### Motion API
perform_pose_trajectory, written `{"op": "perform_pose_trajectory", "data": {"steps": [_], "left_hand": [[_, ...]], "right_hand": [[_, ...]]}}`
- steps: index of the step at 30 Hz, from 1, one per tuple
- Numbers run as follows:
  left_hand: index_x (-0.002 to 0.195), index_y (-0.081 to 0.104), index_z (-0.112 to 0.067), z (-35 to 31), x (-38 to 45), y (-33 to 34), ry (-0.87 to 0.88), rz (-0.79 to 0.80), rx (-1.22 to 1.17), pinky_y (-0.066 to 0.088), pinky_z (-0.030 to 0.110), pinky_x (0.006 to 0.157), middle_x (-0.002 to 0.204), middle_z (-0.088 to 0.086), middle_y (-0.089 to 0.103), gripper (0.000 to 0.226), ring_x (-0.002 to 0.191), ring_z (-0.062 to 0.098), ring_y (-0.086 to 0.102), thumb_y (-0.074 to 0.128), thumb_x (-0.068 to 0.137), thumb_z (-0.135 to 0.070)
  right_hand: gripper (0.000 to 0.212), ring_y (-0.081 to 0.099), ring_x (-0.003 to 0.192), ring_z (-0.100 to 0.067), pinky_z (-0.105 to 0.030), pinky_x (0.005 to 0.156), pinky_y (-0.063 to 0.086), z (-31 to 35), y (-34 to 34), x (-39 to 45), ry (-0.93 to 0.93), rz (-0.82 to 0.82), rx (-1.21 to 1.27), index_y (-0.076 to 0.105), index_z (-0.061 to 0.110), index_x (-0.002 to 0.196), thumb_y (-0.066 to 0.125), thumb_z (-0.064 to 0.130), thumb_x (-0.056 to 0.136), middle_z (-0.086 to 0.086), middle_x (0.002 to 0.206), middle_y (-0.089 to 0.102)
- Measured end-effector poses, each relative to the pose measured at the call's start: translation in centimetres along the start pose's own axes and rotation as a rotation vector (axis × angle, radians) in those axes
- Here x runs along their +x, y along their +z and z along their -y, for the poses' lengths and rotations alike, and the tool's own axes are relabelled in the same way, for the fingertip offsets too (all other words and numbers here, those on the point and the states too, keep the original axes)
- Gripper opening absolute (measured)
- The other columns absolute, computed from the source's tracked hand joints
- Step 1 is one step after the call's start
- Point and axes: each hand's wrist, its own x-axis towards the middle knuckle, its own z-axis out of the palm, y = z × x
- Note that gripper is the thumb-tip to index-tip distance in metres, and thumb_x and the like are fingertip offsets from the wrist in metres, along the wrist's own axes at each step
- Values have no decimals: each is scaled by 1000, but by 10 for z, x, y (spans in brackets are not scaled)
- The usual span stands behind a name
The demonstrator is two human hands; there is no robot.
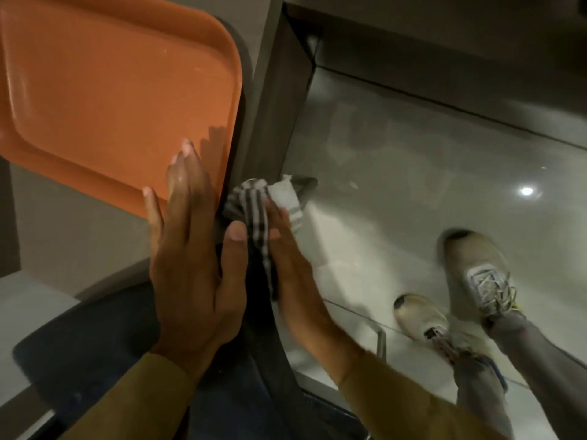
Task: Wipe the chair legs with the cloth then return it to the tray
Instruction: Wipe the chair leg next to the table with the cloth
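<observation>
A grey and white striped cloth is bunched against a dark chair leg that runs down past the table edge. My right hand grips the cloth around that leg, fingers pointing down toward the floor. My left hand lies flat with fingers spread, resting on the chair's edge, fingertips over the rim of the empty orange tray. The tray sits on the table at the upper left. The leg's lower end is hidden by the cloth.
A grey table edge drops beside the tray. The dark chair seat fills the lower left. My two feet in pale sneakers stand on the glossy tiled floor at the right.
</observation>
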Motion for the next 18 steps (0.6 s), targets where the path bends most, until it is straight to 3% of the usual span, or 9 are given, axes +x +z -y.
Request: {"op": "perform_pose_trajectory", "data": {"steps": [2,3,5,7,10,13,18], "left_hand": [[175,15,-7,0,1,0,2,-3,17,-7,34,141,185,11,22,70,174,27,17,24,114,-40],[175,14,-8,-1,1,1,8,-6,16,-7,33,141,185,11,21,69,175,27,16,24,115,-40],[175,10,-14,0,0,2,19,-6,9,-6,32,141,186,9,21,67,175,27,16,25,115,-40],[175,12,-14,2,-2,2,33,-10,-11,-5,33,141,186,8,21,66,175,25,16,26,115,-38],[175,17,-8,1,-1,1,34,-12,-25,-4,35,142,185,9,23,67,175,23,15,28,114,-36],[174,17,-7,-2,-1,1,16,-21,-22,-4,36,142,185,10,22,67,174,24,14,29,112,-32],[175,16,-10,0,0,-1,-6,9,-24,-1,38,143,185,5,21,70,174,21,15,29,114,-42]], "right_hand": [[46,20,170,3,-33,141,17,-4,3,-11,-112,55,-24,38,75,152,36,75,107,40,172,35],[52,21,170,2,-35,143,17,-8,-1,-1,-137,49,-36,35,68,159,34,73,108,35,174,35],[66,24,172,-11,-45,143,19,-18,-10,36,-98,-36,-66,30,37,173,32,60,110,13,181,34],[65,28,171,-21,-51,142,21,-26,-24,77,-1,-137,-95,27,21,175,29,45,115,-2,182,33],[59,27,171,-26,-49,142,21,-29,-42,114,113,-192,-83,21,21,176,28,37,120,-6,183,29],[62,27,171,-27,-50,142,20,-15,-36,106,132,-195,-114,24,24,176,35,44,118,-5,184,29],[69,46,162,-18,-49,130,46,15,-11,6,-64,-13,-206,42,38,166,56,60,102,5,175,46]]}}
